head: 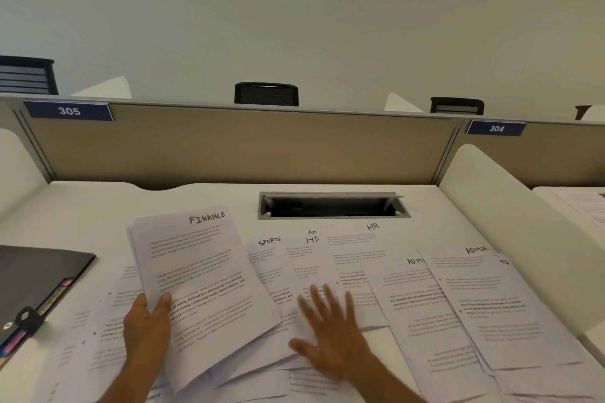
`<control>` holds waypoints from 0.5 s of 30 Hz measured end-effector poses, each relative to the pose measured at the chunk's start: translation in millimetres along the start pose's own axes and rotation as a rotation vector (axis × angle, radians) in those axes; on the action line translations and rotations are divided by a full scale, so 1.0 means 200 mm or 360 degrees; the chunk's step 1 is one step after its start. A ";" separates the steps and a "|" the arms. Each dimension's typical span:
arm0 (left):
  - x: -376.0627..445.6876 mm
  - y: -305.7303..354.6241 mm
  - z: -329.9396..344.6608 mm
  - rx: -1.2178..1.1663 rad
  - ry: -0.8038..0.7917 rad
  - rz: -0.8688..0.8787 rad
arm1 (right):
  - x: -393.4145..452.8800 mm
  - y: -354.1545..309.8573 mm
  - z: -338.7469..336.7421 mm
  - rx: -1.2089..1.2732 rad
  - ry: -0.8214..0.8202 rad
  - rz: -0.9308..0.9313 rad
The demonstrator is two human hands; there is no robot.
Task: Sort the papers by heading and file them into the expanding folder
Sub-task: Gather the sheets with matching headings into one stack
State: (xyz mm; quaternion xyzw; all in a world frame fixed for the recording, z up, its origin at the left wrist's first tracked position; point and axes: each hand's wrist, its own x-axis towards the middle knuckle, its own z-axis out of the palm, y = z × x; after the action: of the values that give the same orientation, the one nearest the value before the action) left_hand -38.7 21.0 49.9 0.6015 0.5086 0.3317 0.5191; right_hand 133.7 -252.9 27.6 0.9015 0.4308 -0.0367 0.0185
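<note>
While my left hand (pixel 149 320) pinches the FINANCE stack (pixel 199 275) by its near-left edge, thumb on top, my right hand (pixel 330 334) hovers with fingers spread wide over the loose papers (pixel 435 311). Headings SPORTS, HR and ADMIN show far and right. Best to read each heading first, then slide one sheet free. Far left, the expanding folder (pixel 36 278) waits.

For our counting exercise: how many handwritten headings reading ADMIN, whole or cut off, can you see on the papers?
3. One full ADMIN heading far right; one cut to "ADMI" just left of it; one cut to "AD" above the partial HR heading. More may lie hidden under overlapping sheets.
</note>
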 end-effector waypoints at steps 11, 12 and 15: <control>0.00 0.00 -0.03 -0.0045 0.0000 -0.0017 | -0.04 0.11 0.00 0.0023 0.0023 0.0607; 0.00 0.00 -0.03 -0.0045 -0.0001 -0.0020 | -0.04 0.10 0.00 0.0051 0.0091 0.0585; -0.01 0.00 -0.03 -0.0059 -0.0004 -0.0019 | -0.05 0.06 0.04 -0.0021 0.0236 0.0190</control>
State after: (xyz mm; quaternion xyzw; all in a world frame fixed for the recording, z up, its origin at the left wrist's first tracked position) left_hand -45.5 22.0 51.3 0.5891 0.5054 0.3372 0.5327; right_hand 136.0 -269.0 20.4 0.9257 0.3767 0.0342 -0.0053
